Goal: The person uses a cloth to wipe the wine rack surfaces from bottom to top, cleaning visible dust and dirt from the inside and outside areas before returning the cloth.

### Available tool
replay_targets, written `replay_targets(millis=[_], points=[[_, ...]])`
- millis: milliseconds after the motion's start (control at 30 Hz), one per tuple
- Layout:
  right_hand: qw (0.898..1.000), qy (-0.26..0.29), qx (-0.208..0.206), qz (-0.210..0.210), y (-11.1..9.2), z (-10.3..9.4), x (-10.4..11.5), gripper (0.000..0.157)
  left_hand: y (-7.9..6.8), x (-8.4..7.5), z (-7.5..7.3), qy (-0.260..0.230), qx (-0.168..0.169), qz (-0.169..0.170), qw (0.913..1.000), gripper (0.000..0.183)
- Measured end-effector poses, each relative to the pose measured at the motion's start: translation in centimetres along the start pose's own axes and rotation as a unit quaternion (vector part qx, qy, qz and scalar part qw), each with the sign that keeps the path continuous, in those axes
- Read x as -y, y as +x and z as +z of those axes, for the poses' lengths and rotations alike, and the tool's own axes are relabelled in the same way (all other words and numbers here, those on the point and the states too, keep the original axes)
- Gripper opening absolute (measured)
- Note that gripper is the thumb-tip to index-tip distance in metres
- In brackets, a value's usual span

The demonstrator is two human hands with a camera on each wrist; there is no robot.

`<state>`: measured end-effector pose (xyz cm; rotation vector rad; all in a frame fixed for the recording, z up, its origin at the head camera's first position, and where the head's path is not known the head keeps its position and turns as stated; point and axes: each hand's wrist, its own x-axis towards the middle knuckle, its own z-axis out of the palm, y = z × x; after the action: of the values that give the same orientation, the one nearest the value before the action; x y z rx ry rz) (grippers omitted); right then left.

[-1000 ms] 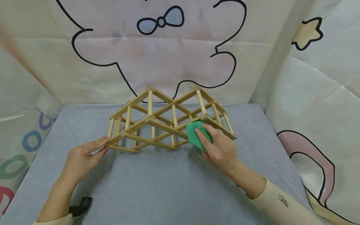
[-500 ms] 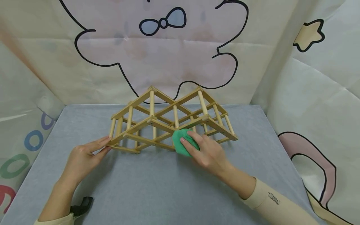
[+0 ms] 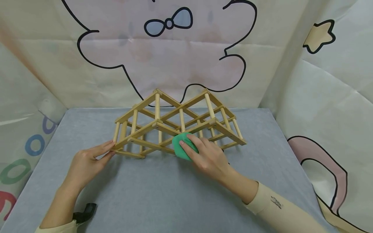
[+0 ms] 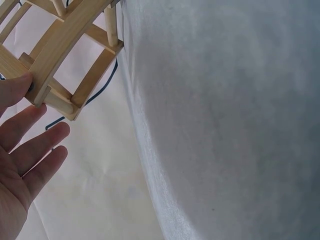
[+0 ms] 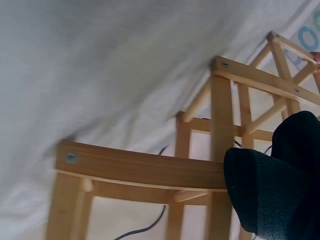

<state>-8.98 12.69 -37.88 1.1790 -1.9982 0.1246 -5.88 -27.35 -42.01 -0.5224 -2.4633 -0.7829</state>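
A folding wooden rack (image 3: 157, 106) of crossed slats and round dowels stands on the cloth-covered table. My left hand (image 3: 87, 163) pinches its front left corner; in the left wrist view the thumb lies on a slat (image 4: 65, 45) and the other fingers are spread below. My right hand (image 3: 208, 160) holds a green cloth (image 3: 182, 147) against the front slats near the middle of the rack. The right wrist view shows the cloth (image 5: 270, 185) as a dark shape over a slat (image 5: 145, 167); the right fingers are hidden there.
Grey-blue fabric (image 3: 163, 194) covers the table. A printed curtain (image 3: 186, 58) hangs behind the rack, with more sheets on the left and right. A black piece (image 3: 84, 213) sits beside the left wrist.
My right hand has slid the green cloth leftward along the front slats, from the right peak to the middle. The left hand and the rack stay put.
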Motion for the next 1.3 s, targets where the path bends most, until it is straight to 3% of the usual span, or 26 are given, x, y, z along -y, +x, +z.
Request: replay_targets(millis=[400,567,733,1300], points=[[0.998,-0.02,-0.055,-0.002,5.9,0.0,1.7,0.037,-0.3,0.2,0.0,-0.004,-0.002,-0.005,1.0,0.052],[0.997,-0.022,-0.068,0.001,6.9,-0.1,2.0,0.036,-0.3,0.2,0.0,-0.004,-0.002,-0.003,1.0,0.052],[0.999,-0.028,-0.044,0.003,5.9,-0.2,1.9,0.039,-0.3,0.1,0.0,-0.009,-0.004,-0.005,0.9999,0.051],[0.999,-0.036,0.02,0.007,-1.1,-0.5,-0.4,0.056,-0.1,0.1,0.1,0.006,-0.007,-0.007,0.9999,0.052]])
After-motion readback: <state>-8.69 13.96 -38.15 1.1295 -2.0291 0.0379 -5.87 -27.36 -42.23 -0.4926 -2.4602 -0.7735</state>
